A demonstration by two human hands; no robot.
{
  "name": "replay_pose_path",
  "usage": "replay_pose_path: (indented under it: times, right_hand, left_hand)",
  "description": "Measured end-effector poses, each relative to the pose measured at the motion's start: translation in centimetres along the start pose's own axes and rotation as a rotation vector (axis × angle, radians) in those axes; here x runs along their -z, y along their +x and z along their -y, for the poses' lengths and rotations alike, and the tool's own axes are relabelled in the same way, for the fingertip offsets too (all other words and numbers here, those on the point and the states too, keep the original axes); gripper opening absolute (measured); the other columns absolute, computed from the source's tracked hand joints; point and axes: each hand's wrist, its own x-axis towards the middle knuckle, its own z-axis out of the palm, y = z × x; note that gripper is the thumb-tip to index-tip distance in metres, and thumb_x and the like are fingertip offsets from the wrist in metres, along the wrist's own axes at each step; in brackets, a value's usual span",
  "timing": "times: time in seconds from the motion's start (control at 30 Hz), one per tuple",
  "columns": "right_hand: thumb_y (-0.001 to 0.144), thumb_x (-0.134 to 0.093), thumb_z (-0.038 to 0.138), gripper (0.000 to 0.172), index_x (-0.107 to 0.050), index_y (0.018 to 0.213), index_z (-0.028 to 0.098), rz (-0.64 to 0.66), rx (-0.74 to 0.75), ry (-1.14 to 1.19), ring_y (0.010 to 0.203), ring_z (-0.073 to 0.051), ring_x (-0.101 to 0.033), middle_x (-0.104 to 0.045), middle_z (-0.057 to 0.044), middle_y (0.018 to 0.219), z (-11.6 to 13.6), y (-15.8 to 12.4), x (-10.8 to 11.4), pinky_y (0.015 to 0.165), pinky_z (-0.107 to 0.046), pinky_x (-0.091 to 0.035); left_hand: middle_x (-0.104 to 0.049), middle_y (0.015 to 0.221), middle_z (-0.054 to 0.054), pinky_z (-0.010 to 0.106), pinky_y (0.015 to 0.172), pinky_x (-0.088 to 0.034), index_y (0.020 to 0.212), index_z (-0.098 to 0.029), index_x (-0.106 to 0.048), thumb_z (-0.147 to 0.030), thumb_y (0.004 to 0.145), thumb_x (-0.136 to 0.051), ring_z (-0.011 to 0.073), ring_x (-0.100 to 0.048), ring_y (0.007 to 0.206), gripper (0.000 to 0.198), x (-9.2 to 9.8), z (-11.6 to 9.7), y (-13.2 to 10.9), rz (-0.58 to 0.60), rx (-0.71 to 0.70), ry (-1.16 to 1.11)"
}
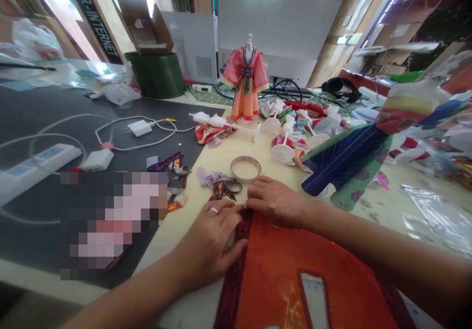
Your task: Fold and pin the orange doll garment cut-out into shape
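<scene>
- Nearest, an orange-red cloth (295, 280) with a dark patterned border lies on the tabletop (221, 157), its upper edge toward the person.
- The left hand (208, 243), wearing a ring (214, 210), presses flat on the cloth's left border, fingers together, seemingly to keep it from shifting.
- The right hand (275, 202) rests curled along the upper edge, fingertips nearly meeting the left hand's; I cannot tell whether it pinches the cloth.
- Just beyond lie ribbon scraps (224, 184) and a narrow hoop (245, 169), set within easy reach.
- To the right, a blue and green doll robe (346, 162) lies draped.
- Farther back, a pink and peach doll dress (245, 85) stands upright on a stand, displayed clear of the scraps.
</scene>
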Motion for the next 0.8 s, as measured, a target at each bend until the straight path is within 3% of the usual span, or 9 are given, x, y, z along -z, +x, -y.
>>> replay_pose_path:
  times: [0.23,0.5,0.8]
  right_hand:
    - [0.088,-0.045,0.013,0.015,-0.06,0.085,0.015,0.039,0.011,-0.008,0.073,-0.017,-0.04,-0.054,-0.005,0.08,-0.1,0.1,0.4,0.072,-0.032,-0.034]
    - [0.089,-0.046,0.017,0.016,-0.06,0.084,0.013,0.058,0.143,-0.1,0.072,-0.018,-0.04,-0.052,-0.005,0.078,-0.1,0.0,0.9,0.076,-0.034,-0.035]
    - [0.093,-0.041,0.016,0.019,-0.059,0.094,0.012,0.157,0.045,-0.152,0.073,-0.018,-0.041,-0.053,-0.006,0.08,1.1,-1.9,1.7,0.074,-0.035,-0.036]
  left_hand:
    - [-0.058,0.117,0.014,0.05,0.098,-0.033,0.113,-0.009,-0.053,-0.036,0.084,-0.052,0.0303,-0.042,0.114,0.04,0.1,-0.1,0.2,0.095,0.036,0.017]
    - [-0.059,0.116,0.015,0.05,0.099,-0.03,0.113,-0.009,-0.055,-0.042,0.084,-0.05,0.0304,-0.044,0.111,0.044,0.3,-0.2,0.3,0.137,0.055,0.019]
    - [-0.058,0.118,0.015,0.05,0.098,-0.031,0.116,-0.008,-0.053,-0.044,0.084,-0.052,0.03,-0.044,0.111,0.048,0.4,-0.1,0.2,0.125,0.035,0.006]
